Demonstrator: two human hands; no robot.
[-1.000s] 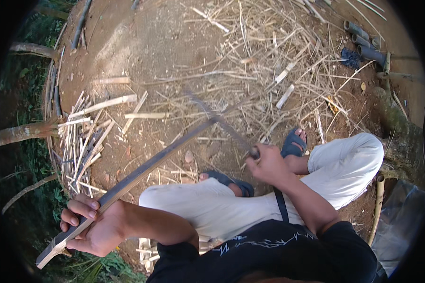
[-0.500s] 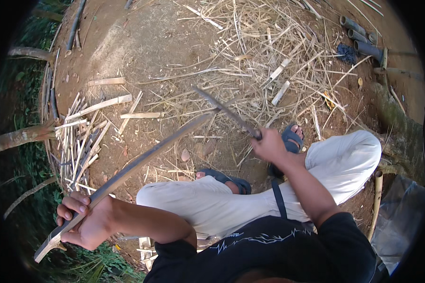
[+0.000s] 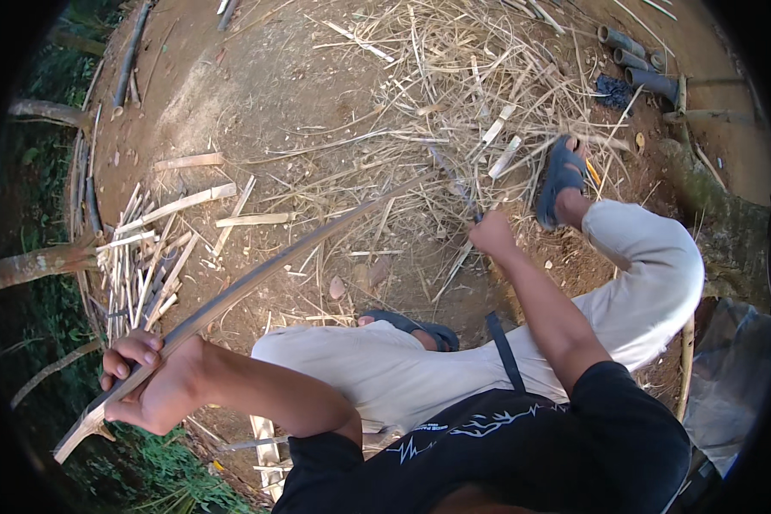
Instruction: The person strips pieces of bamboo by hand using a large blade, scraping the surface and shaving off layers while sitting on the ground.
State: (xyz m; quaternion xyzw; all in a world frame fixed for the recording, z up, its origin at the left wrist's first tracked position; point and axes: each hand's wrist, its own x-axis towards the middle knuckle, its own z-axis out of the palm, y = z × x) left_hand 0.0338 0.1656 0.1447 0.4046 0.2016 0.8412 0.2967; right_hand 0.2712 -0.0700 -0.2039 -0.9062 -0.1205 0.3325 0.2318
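The left hand (image 3: 150,385) has its fingers wrapped around one long bamboo strip (image 3: 265,274) that runs up toward the right hand (image 3: 491,233), whose fingers grip one knife (image 3: 454,184). Two blue sandals (image 3: 561,176) rest on bare dirt (image 3: 231,94). Farther out lie split slats (image 3: 146,257), straw (image 3: 454,77) and three pipes (image 3: 634,60).

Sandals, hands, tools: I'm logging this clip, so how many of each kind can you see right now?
Blue sandals: 2, one on the far foot, one on the near foot
Hands: 2, left hand, right hand
Long bamboo strip: 1, held in the left hand
Knife: 1, held in the right hand
Grey pipes: 3
Total: 9
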